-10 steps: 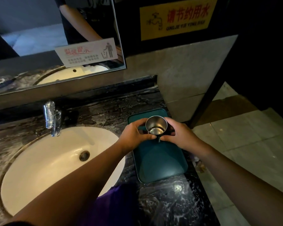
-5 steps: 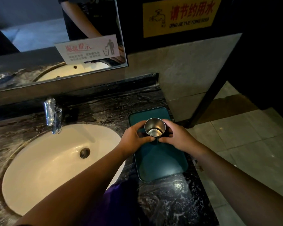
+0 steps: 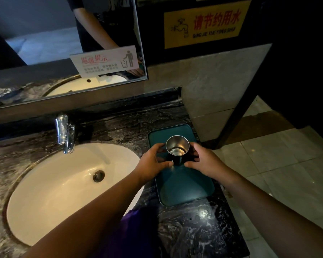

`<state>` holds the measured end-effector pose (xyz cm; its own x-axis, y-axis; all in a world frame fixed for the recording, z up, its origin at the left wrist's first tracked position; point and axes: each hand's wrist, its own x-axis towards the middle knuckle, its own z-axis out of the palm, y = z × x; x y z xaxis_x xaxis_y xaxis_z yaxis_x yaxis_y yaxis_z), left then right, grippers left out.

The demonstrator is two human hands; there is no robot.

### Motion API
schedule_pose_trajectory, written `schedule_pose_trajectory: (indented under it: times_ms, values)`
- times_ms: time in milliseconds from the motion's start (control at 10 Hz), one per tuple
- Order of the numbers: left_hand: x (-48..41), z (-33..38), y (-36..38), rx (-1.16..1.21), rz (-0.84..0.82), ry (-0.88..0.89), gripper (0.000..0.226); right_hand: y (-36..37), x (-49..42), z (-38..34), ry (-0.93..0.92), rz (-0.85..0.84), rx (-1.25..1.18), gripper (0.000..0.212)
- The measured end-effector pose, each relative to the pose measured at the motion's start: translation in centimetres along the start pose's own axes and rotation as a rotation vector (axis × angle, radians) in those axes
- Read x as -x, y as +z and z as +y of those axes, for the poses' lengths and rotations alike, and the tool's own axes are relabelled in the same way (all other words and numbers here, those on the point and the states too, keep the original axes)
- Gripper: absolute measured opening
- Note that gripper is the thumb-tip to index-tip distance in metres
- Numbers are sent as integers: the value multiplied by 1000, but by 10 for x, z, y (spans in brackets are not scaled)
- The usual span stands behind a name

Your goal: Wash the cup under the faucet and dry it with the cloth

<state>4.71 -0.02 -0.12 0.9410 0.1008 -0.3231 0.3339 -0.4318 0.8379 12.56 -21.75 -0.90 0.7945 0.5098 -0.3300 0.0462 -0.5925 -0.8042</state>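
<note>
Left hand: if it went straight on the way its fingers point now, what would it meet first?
The metal cup, directly ahead over the teal tray. The left hand seems to curl its fingers against it, though contact is hard to confirm.

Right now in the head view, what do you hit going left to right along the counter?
faucet → sink drain → left hand → cup → right hand

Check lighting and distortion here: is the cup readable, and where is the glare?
Head view: dim overall, yet the steel cup reads clearly, its inside catching light. Head view: glare spots on the dark countertop. Head view: wide-angle distortion slants the mirror edges; nothing looks motion-blurred.
</note>
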Motion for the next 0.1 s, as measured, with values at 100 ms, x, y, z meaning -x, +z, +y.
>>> schedule_pose_trajectory:
  times_ms: [100]
  values:
    - [10,2,-4,17,2,-34,77,2,10,-6,23,21,24,72]
